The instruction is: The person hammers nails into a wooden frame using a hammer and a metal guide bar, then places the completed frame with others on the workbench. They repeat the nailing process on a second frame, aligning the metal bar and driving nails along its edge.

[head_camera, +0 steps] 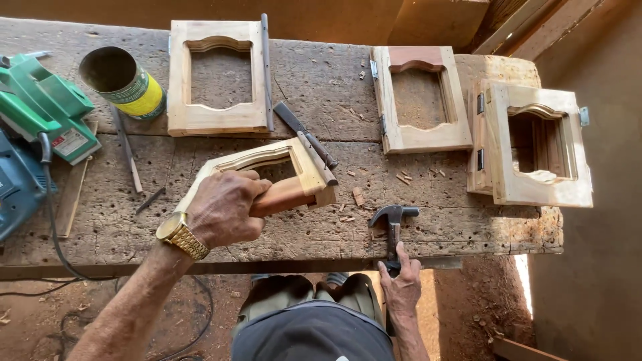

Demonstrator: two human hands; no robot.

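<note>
On the far left of the workbench (428, 234) lies a green power tool (47, 107), with a tin can (124, 83) on its side just right of it. Next along, a pale wooden frame (217, 77) lies flat at the back of the workbench. In front of that, the left hand (224, 207) (a gold watch (182, 235) on its wrist) is closed around the reddish bottom rail of a tilted frame (304, 164), lifting it partly off the workbench; a chisel (304, 134) lies just behind it. Further right, near the front edge of the workbench, the right hand (401, 281) grips the handle of a hammer (393, 217), whose head rests on the boards among wood chips. Behind the hammer lies a hinged frame (421, 97), and at the right end of the workbench 2 stacked frames (535, 144) overhang the edge.
</note>
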